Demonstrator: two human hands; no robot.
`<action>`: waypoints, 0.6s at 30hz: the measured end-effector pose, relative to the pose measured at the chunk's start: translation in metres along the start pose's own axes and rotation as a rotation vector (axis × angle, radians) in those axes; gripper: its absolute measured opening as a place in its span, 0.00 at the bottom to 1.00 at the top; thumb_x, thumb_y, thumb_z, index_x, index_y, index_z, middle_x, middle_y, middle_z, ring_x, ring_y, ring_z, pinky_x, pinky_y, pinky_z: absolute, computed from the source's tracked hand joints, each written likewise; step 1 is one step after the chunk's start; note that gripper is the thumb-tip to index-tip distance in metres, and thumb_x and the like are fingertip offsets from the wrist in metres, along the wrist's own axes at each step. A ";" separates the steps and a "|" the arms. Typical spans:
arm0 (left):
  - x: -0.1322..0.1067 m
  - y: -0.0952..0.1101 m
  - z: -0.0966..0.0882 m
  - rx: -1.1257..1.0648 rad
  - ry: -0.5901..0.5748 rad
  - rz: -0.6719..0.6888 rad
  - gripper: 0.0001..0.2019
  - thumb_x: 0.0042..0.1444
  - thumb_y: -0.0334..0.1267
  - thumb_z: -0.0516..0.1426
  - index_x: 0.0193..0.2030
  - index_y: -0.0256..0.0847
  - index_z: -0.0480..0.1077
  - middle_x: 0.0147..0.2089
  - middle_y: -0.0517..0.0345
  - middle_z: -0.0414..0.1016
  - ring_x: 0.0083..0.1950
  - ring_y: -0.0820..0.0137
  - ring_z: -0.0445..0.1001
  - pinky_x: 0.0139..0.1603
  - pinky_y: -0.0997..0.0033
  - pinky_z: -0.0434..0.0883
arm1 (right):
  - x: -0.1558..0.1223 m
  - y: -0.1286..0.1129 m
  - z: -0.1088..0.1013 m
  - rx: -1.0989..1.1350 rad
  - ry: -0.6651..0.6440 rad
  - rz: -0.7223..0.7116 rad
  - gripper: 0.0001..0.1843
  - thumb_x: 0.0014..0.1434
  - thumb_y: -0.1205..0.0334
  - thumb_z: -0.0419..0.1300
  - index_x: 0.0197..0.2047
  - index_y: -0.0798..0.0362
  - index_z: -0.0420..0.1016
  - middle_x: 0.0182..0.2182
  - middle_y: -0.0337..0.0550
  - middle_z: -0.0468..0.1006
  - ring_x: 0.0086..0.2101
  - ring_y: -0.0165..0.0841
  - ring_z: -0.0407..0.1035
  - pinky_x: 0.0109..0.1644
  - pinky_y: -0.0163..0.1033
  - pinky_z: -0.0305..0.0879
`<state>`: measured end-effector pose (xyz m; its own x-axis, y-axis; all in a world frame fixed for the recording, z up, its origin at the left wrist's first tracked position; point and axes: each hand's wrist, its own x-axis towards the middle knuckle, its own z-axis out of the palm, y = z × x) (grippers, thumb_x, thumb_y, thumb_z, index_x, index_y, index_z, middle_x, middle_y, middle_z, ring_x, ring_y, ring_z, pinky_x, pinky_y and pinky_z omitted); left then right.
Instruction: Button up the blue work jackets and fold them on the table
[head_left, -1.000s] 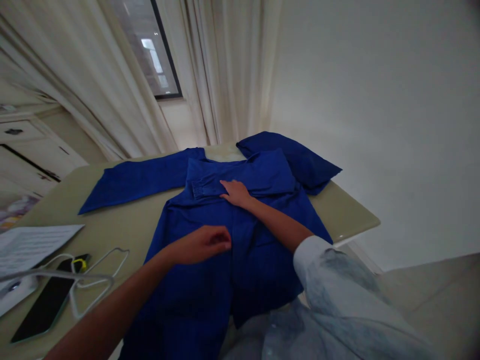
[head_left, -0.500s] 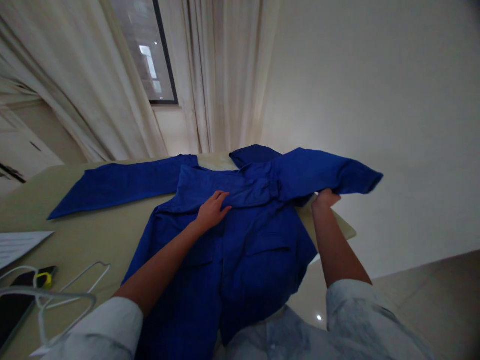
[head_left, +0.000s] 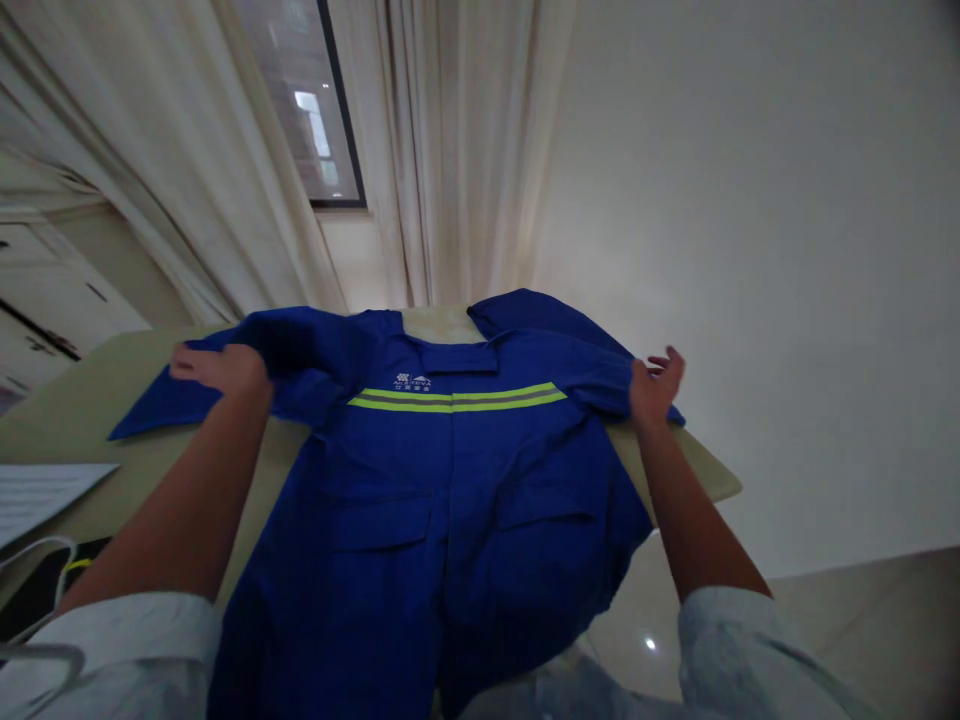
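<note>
A blue work jacket [head_left: 450,490] with a yellow and grey reflective stripe across the chest lies flat on a beige table [head_left: 75,430]. My left hand [head_left: 217,365] is closed on the jacket's left sleeve, where the cloth is folded back over itself. My right hand [head_left: 654,385] holds the right sleeve at the shoulder by the table's right edge, thumb on the cloth and the other fingers spread.
A sheet of paper [head_left: 45,490] lies at the table's left side, with a white wire hanger [head_left: 37,655] and a dark phone [head_left: 45,590] near the lower left corner. Cream curtains hang behind the table. The floor drops away on the right.
The sleeve that lay folded across the chest has been drawn off to the right, uncovering the reflective stripe. My left hand moved from the chest out to the left sleeve.
</note>
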<state>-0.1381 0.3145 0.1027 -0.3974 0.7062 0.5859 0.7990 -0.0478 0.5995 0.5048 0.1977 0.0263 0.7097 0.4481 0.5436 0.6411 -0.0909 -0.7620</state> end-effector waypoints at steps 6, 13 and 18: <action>-0.029 0.004 0.052 0.032 -0.274 0.096 0.23 0.67 0.40 0.56 0.64 0.26 0.69 0.66 0.39 0.74 0.69 0.50 0.70 0.72 0.48 0.65 | 0.008 -0.059 0.093 -0.289 -0.584 -0.363 0.46 0.60 0.47 0.66 0.75 0.56 0.57 0.71 0.64 0.63 0.67 0.55 0.61 0.68 0.61 0.58; -0.034 0.009 0.109 0.472 -0.926 0.272 0.40 0.61 0.50 0.61 0.75 0.28 0.59 0.66 0.28 0.74 0.66 0.46 0.75 0.62 0.54 0.73 | 0.015 -0.068 0.130 -0.700 -0.856 -0.262 0.42 0.63 0.46 0.65 0.74 0.53 0.59 0.57 0.58 0.80 0.60 0.56 0.71 0.63 0.62 0.60; -0.017 0.003 0.114 0.560 -1.050 0.375 0.23 0.59 0.47 0.61 0.58 0.43 0.77 0.60 0.40 0.80 0.61 0.44 0.78 0.59 0.51 0.74 | 0.026 -0.064 0.136 -0.697 -0.994 -0.476 0.43 0.63 0.58 0.63 0.77 0.53 0.53 0.55 0.58 0.81 0.57 0.53 0.73 0.61 0.55 0.63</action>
<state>-0.0780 0.3831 0.0324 0.2430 0.9486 -0.2026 0.9697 -0.2433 0.0239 0.4426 0.3363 0.0416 0.0460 0.9989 -0.0117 0.9969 -0.0466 -0.0633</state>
